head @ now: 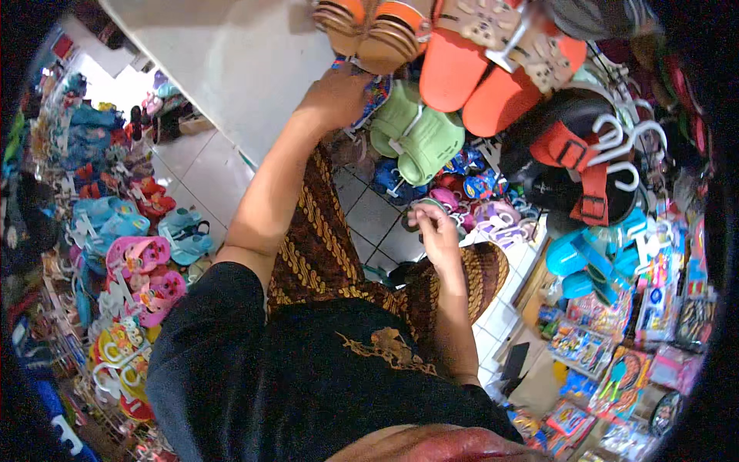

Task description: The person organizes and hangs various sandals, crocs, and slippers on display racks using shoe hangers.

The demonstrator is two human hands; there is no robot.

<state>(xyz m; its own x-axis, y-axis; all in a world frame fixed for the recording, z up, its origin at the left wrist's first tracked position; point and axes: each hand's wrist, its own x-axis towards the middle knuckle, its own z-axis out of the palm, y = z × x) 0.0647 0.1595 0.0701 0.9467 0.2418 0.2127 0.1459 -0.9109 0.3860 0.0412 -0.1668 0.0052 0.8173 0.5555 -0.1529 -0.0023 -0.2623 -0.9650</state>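
Note:
My left hand (338,98) is raised at the top centre, its fingers at a blue patterned sandal (378,98) that hangs below a pair of brown and orange sandals (375,32); whether it grips the sandal is hard to tell. Beside it hang green clogs (424,136) and coral slides (453,69) on white hangers. Lower down, my right hand (436,231) is in front of my lap with its fingers bent, close to small pink and purple sandals behind it. The fingertips overlap a dark, round-edged thing, and I cannot tell if they hold it.
A pale flat panel (231,63) stands at the upper left. Racks of children's footwear, such as pink sandals (138,257), line the left side. Black sandals with red straps (592,196), turquoise sandals (568,254) and packaged toys (583,346) are on the right. White floor tiles (375,222) show between.

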